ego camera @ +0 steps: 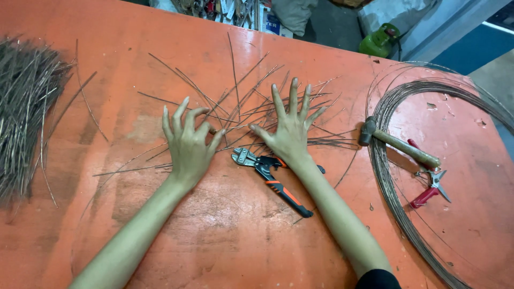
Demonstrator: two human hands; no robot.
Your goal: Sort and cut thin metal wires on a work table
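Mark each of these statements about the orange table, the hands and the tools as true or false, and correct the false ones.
1. Both hands are spread with fingers splayed over the loose cut wires. True: left hand, right hand.
2. The right hand grips the hammer. False: the hammer lies apart on the wire coil, untouched.
3. The orange-and-black cutter lies on the table partly under the right wrist. True.
4. The red-handled snips lie beside the left hand. False: they lie near the hammer, at the right.
5. A thick bundle of wires sits at the table's left edge. True.
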